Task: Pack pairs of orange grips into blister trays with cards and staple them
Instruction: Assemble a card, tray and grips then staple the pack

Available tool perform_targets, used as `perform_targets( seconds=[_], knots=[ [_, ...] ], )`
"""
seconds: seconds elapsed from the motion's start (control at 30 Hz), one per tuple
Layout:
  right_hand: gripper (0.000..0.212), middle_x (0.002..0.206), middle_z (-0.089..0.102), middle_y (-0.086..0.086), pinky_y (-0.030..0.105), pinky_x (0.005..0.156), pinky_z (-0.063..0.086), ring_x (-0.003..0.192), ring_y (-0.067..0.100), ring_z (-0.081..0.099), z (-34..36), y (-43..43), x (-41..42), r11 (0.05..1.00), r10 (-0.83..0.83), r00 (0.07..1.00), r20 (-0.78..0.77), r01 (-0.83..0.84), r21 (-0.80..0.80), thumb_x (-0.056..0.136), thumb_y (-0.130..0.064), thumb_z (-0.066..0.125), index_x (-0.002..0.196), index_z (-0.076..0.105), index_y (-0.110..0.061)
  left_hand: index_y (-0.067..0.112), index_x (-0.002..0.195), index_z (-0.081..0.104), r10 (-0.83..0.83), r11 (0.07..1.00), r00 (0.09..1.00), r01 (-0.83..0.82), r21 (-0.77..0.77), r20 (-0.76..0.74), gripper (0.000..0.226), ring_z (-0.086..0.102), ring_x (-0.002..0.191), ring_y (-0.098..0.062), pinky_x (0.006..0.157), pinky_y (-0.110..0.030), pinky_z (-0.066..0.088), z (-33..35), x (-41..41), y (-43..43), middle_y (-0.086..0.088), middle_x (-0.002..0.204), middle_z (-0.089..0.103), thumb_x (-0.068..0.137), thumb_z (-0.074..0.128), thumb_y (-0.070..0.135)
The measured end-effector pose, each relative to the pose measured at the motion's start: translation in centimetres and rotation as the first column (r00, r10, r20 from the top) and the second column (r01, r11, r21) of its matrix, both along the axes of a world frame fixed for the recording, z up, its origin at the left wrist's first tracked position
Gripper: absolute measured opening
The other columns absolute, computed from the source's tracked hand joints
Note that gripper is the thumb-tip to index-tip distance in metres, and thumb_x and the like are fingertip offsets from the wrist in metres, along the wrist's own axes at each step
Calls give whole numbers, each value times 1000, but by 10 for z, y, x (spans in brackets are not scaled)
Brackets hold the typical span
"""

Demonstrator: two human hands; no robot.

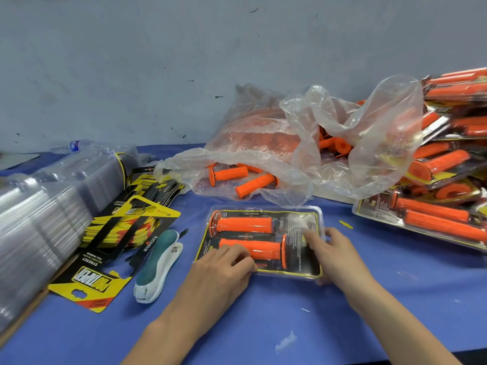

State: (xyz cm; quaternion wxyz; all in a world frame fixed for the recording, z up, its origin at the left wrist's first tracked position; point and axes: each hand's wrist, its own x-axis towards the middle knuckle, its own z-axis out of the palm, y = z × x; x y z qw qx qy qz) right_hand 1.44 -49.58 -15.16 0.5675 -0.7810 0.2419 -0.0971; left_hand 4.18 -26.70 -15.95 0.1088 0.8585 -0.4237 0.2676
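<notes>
Fingers (238, 252) of left hand (224, 264) curl together over clear plastic blister tray's (263, 209) near-left edge. Right hand (336, 250) pinches its right edge.

Bare left hand (224, 267) and bare right hand (333, 250), each with a bare forearm, uncovered right down to the near edge. Slim fingers (238, 252), narrow wrists. Nails and finer marks too blurred to tell.

- Blister tray (263, 209): clear plastic, glossy, glare on top.
- Orange grips (245, 224): matt, finely ribbed, rubbery look.
- Cards (91, 281): printed cardboard, slight sheen.
- Stapler (158, 262): smooth hard plastic.
- Bag (303, 164): thin clear film, crinkled, shiny.
- Table cover (263, 325): blue, matt.
</notes>
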Motion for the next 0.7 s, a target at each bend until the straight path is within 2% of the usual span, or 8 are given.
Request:
perform_targets(
  seconds=[0.07, 0.13, 0.2, 0.3, 0.47, 0.6, 0.7],
  knots=[
    [56, 111, 66, -1, 31, 71, 48, 94, 17, 66, 4, -1, 5, 999, -45, 999, 31, 46, -17, 82, -52, 67, 125, 48, -24, 22, 81, 63, -23, 1000, 1000, 23, -2, 0, 19, 59, 74, -15, 60, -27, 49, 0, 0, 0, 8, 92, 62, 77, 80, 14],
    [84, 135, 51, 5, 36, 89, 43, 120, 25, 54, 8, -3, 12, 975, -74, 996, 57, 85, -208, 78, -57, 69, 145, 30, -26, 23, 81, 65, -57, 998, 998, 57, -1, 3, 16, 60, 75, -15, 61, -25, 48, 0, 0, 1, 8, 92, 63, 77, 79, 15],
    [91, 141, 39, 8, 40, 88, 38, 124, 31, 48, 13, -3, 18, 919, -67, 996, 66, 87, -385, 77, -62, 66, 150, 23, -28, 24, 81, 67, -92, 996, 996, 92, 11, 20, 10, 60, 75, -15, 62, -25, 49, 0, -1, 1, 9, 92, 64, 81, 73, 16],
    [90, 138, 38, 9, 43, 87, 38, 121, 36, 49, 15, -3, 25, 883, -66, 998, -15, 51, -467, 76, -66, 63, 149, 26, -28, 25, 82, 67, -114, 993, 993, 114, 15, 34, 8, 61, 76, -15, 62, -26, 50, 0, -2, 0, 8, 92, 64, 86, 61, 21],
    [64, 128, 48, 5, 39, 77, 33, 114, 34, 52, 18, 0, 25, 834, -89, 996, -25, 60, -549, 78, -60, 65, 131, 43, -31, 25, 82, 66, -108, 994, 993, 108, -1, 40, 6, 60, 77, -16, 60, -28, 50, -4, -1, 0, 8, 92, 63, 86, 64, 20],
    [55, 123, 50, 5, 36, 76, 34, 111, 32, 54, 20, 0, 26, 827, -79, 997, -24, 52, -560, 81, -56, 66, 127, 50, -30, 25, 82, 65, -105, 994, 993, 105, -11, 56, 6, 59, 77, -15, 61, -28, 50, -5, 1, -1, 8, 92, 62, 85, 67, 20],
    [37, 104, 61, 1, 34, 69, 40, 95, 27, 61, 27, -5, 25, 786, -68, 996, -61, 16, -619, 80, -57, 66, 102, 65, -27, 24, 83, 64, -113, 993, 992, 114, -17, 64, 6, 59, 78, -15, 63, -29, 50, -6, 1, 0, 8, 93, 62, 88, 62, 21]
  ],
)
